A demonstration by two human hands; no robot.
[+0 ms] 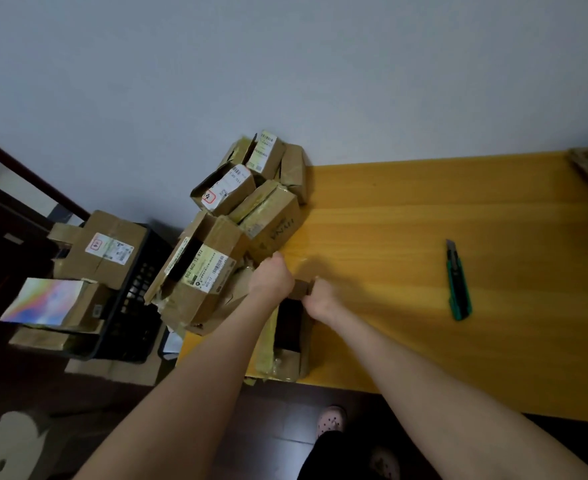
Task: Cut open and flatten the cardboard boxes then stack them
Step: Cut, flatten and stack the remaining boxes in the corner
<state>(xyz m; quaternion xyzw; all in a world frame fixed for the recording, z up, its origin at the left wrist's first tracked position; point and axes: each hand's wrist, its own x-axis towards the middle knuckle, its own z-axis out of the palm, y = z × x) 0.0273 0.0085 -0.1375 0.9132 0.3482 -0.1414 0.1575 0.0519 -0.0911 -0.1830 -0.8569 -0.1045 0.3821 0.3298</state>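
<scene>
Both left hand (272, 279) and right hand (321, 300) grip the box (285, 362) — its far flap.

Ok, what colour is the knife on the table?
The knife is green and black; head view.

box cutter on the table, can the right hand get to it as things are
Probably yes. The green box cutter lies on the yellow table to the right of the right hand, with nothing between. That hand grips the open cardboard box, so it would have to let go first.
</scene>
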